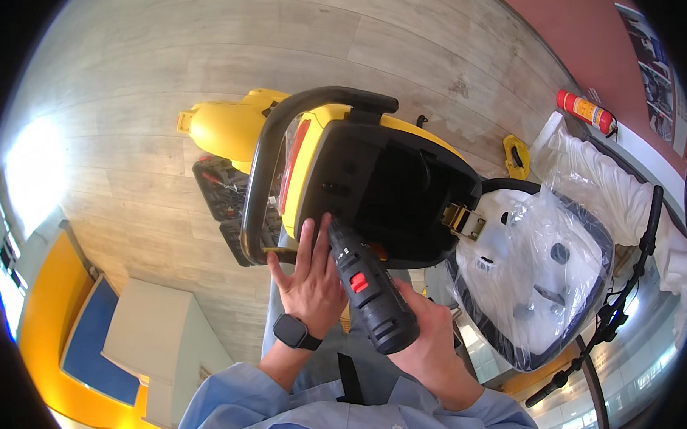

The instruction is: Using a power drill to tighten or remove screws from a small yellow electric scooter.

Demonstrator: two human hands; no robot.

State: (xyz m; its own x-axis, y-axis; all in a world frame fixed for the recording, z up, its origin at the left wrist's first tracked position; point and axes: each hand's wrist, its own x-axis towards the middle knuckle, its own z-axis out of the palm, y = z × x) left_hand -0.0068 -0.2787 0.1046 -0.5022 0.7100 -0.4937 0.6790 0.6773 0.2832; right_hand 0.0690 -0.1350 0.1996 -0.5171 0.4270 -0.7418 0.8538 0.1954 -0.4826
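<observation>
My right hand (433, 347) grips a black cordless drill (375, 304) with a red switch on top. Its handle is hidden under the body, and its front end points into the black storage compartment (388, 186) of a yellow and black scooter (432, 138). My left hand (309, 280), with a dark watch at the wrist, has its fingers stretched out. Its fingertips lie on the compartment's near left rim beside the drill's nose. Whatever the drill tip meets is hidden. A curved black grab rail (260, 168) runs round the scooter's left end.
The raised white seat underside (496, 239), wrapped in clear plastic, joins the compartment by a metal hinge (463, 221). Handlebars (608, 319) stand at the right. An open tool case (220, 190) lies on the floor behind the rail. A red fire extinguisher (586, 112) is by the wall.
</observation>
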